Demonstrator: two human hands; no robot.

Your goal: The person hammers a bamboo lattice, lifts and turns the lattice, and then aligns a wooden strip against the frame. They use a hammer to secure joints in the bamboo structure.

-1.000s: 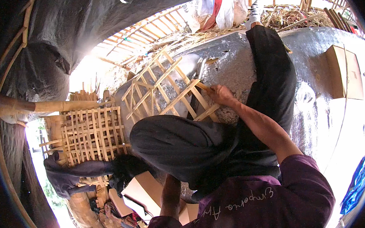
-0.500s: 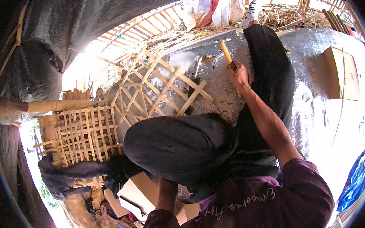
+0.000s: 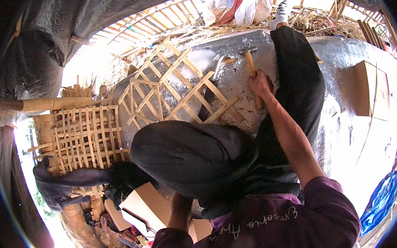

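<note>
My right hand [image 3: 260,83] is closed around the wooden handle of a hammer [image 3: 250,62]. The hammer's head points away from me, over the silvery floor sheet [image 3: 261,46] beside my outstretched right leg. To the left of it, an open lattice of pale bamboo strips [image 3: 182,97] rests partly raised beyond my bent left knee. Under and beside the lattice lies a bent silver metal piece [image 3: 218,66], close to a dark flat strip [image 3: 206,104]. My left forearm runs down behind my bent leg, which hides the hand.
A tighter bamboo lattice [image 3: 88,136] stands at the left. Cardboard boxes [image 3: 144,208] sit by my left arm, and another box [image 3: 372,89] is at the right. Dark sheeting [image 3: 36,48] hangs upper left. Blue plastic [image 3: 383,201] lies at the far right.
The hammer has swung a little, its handle now more upright, and my right hand has shifted slightly. The whole view has moved a little. The lattice stays beyond my knee.
</note>
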